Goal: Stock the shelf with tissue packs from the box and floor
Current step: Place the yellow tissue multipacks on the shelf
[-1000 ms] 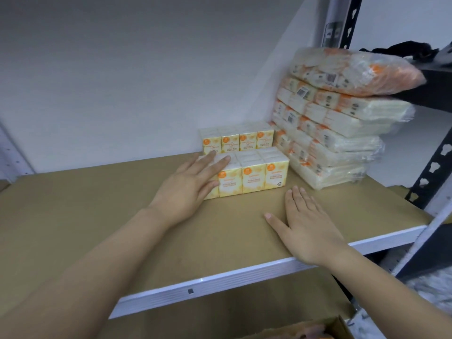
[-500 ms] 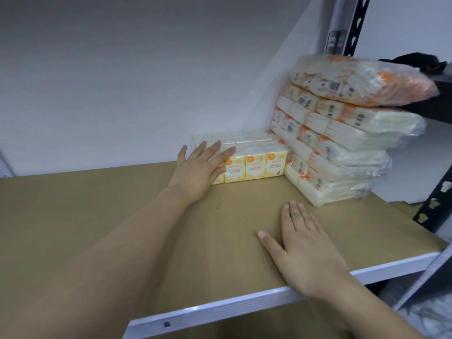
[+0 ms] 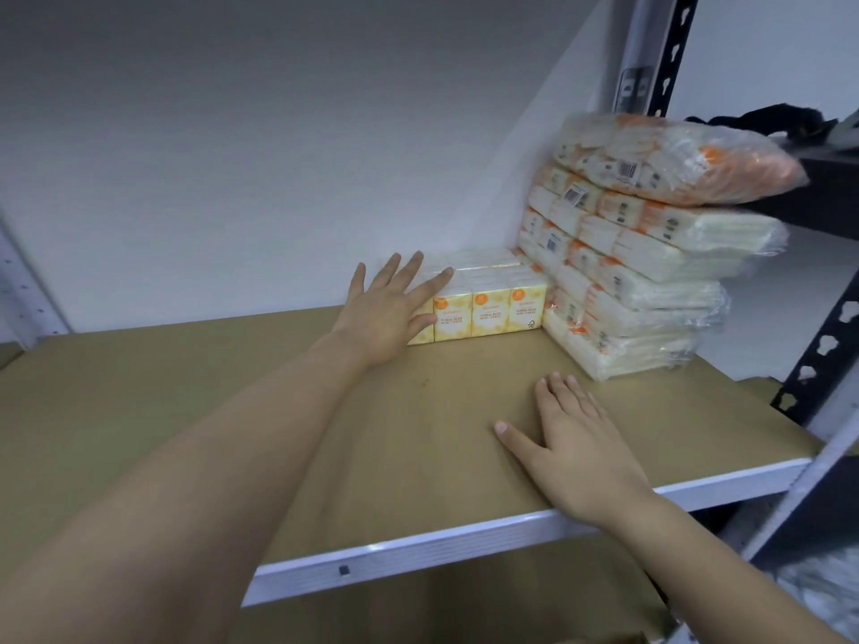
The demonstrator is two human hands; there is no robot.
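A block of small yellow tissue packs (image 3: 492, 309) stands on the brown shelf board (image 3: 232, 411), against the back wall in the right corner. My left hand (image 3: 390, 309) lies flat with fingers spread against the block's left front end, gripping nothing. To the block's right rises a stack of several white-and-orange wrapped tissue bundles (image 3: 641, 253). Palm down, my right hand (image 3: 576, 443) rests on the board near the front edge, fingers together, with nothing in it.
The shelf's white metal front rail (image 3: 465, 546) runs across below my arms. A black-and-white perforated upright (image 3: 818, 360) stands at the right. A dark shelf with black cloth (image 3: 790, 123) sits beyond the stack. A lower board (image 3: 441, 606) shows beneath.
My left hand has pushed the yellow tissue block back against the wall and the earlier row behind it. My right hand has stayed flat on the board.
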